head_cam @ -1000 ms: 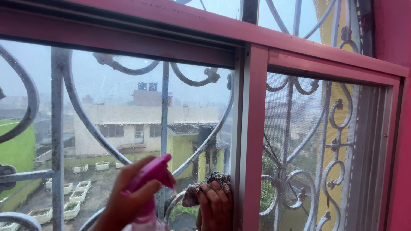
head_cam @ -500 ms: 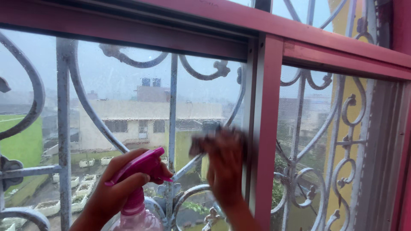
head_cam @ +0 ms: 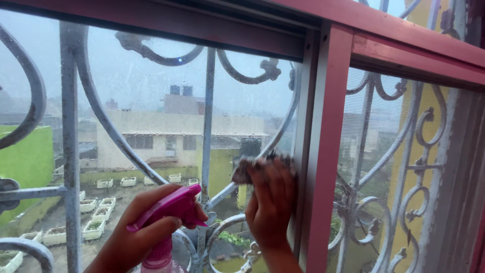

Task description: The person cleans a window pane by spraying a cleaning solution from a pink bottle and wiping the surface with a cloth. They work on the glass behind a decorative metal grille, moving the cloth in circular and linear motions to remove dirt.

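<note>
My left hand grips a pink spray bottle by its trigger head, low in front of the window pane. Its nozzle points right, towards the glass. My right hand presses a brownish cloth flat against the glass, right beside the pink vertical frame bar. The cloth shows above my fingertips. The glass is speckled with droplets.
A pink window frame runs across the top and down the middle. Behind the glass stands a grey curled metal grille. The right-hand section has a mesh screen. Outside lie buildings and a yard with white planters.
My right hand with the cloth has slid up the glass along the frame bar, then come slightly lower and steadier. The spray bottle has dropped a little.
</note>
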